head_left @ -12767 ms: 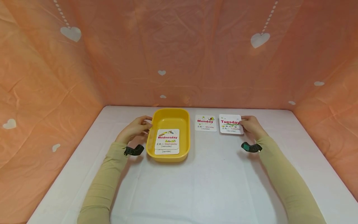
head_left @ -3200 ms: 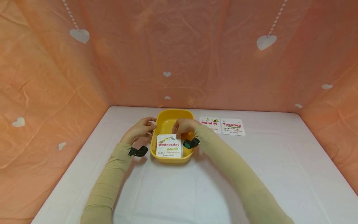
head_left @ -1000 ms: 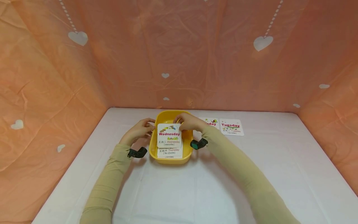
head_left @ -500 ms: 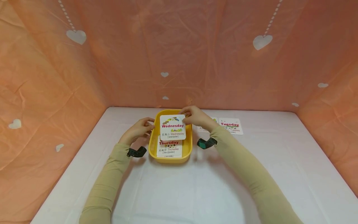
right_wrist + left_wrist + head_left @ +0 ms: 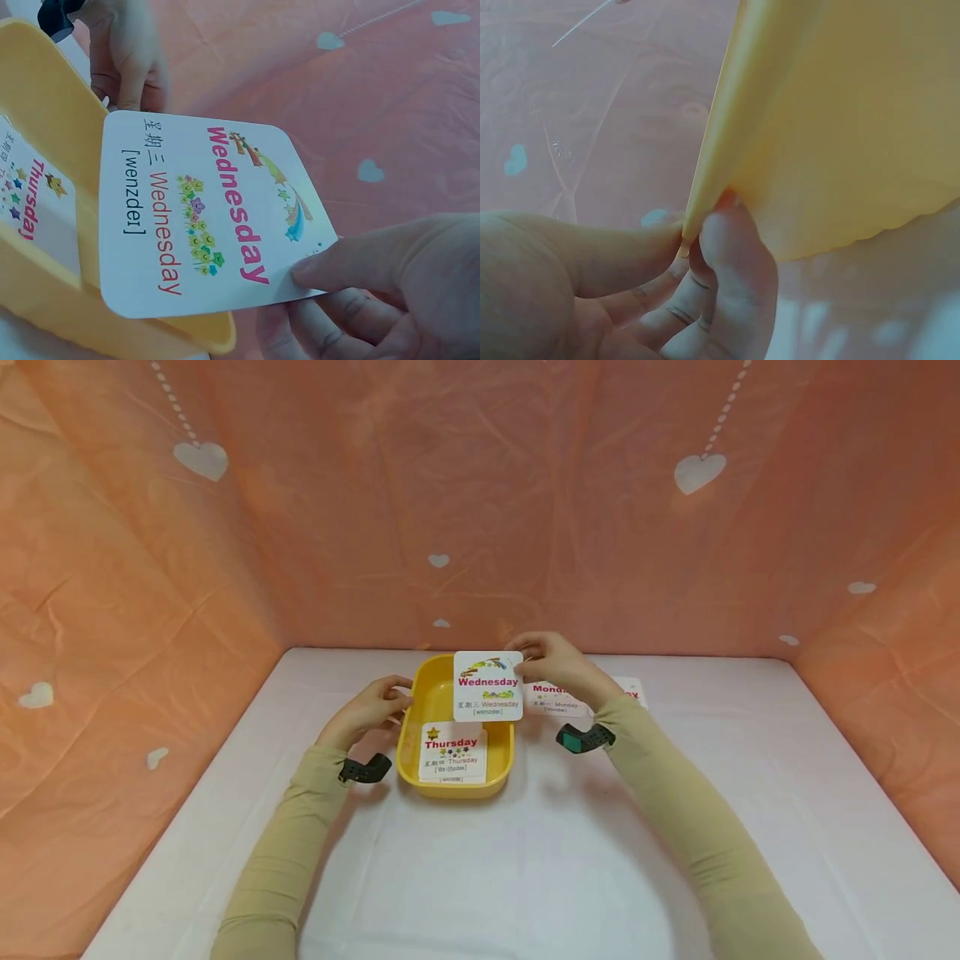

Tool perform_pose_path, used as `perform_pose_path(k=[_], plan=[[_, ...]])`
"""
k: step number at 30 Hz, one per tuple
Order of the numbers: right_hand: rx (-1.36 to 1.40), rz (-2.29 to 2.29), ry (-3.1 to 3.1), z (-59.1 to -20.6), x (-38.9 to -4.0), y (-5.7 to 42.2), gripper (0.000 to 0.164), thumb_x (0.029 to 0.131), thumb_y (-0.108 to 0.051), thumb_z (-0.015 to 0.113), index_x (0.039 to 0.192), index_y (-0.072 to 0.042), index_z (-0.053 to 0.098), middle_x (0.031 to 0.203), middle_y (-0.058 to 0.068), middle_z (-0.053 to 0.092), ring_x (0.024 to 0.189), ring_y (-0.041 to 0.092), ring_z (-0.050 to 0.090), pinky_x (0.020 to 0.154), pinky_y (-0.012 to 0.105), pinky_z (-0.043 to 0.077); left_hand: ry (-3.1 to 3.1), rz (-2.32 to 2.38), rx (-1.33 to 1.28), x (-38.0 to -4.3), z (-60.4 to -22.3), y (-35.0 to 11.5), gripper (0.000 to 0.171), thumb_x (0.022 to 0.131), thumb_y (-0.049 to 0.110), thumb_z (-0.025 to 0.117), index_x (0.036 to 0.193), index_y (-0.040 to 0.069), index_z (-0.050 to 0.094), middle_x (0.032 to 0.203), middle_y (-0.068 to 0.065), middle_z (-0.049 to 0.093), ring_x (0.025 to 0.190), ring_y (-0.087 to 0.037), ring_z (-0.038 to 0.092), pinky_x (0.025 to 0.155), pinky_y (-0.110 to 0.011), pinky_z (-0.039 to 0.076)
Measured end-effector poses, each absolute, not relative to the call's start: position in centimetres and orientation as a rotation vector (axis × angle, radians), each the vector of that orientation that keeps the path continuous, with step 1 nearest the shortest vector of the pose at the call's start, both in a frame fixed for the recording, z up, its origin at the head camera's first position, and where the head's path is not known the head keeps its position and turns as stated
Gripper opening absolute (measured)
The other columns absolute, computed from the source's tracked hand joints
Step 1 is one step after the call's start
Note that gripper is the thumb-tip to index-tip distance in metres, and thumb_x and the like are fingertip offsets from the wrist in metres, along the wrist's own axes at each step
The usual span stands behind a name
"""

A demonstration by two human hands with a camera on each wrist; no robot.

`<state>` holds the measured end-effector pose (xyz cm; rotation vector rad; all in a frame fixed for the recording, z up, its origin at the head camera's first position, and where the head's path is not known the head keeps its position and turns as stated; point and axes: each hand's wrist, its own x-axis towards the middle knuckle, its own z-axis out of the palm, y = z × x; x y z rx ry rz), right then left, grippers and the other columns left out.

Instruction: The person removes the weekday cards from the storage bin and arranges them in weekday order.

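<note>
My right hand pinches the Wednesday flashcard by its right edge, thumb on top and fingers beneath. The card is held up above the right rim of the yellow tray. In the right wrist view the thumb lies on the corner of the card. My left hand grips the tray's left rim; the left wrist view has the rim between thumb and fingers. Inside the tray, at its near end, the Thursday flashcard lies on top of at least one other card.
On the white table, right of the tray, lies the Monday flashcard, partly covered by my right hand. Beyond it the Tuesday flashcard is mostly hidden behind the right wrist. Orange cloth hangs at the back and sides.
Earlier my right hand set down the Tuesday card beside Monday. Since then it has lifted the Wednesday card off the pile and moved it up and right, uncovering Thursday. The left hand stays.
</note>
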<state>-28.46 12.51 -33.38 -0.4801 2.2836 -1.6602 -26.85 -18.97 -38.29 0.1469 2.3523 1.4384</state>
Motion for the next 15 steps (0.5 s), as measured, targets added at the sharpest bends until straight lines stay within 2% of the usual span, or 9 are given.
perform_pose_path(k=[7,15], plan=[[-0.41,-1.676,2.293,-33.3,-28.3,14.3,0.036,0.09,0.003,0.06,0.125,0.001,0.054,0.11,0.021,0.061,0.095,0.03,0.064,0.088,0.048,0.049,2.356,1.441,0.112,-27.0,-38.6,-18.9,0.04,0.101,0.013,0.05,0.138,0.001,0.04,0.104,-0.021,0.059,0.081,-0.024,0.063,0.068,-0.033,0.054],[-0.341,-1.712,2.301,-33.3,-28.0,16.5,0.039,0.09,0.003,0.06,0.128,0.003,0.05,0.111,0.022,0.06,0.095,0.028,0.062,0.088,0.047,0.048,2.352,1.446,0.12,-27.0,-38.6,-19.0,0.04,0.101,0.013,0.049,0.138,0.0,0.04,0.104,-0.022,0.059,0.079,-0.022,0.062,0.068,-0.033,0.053]])
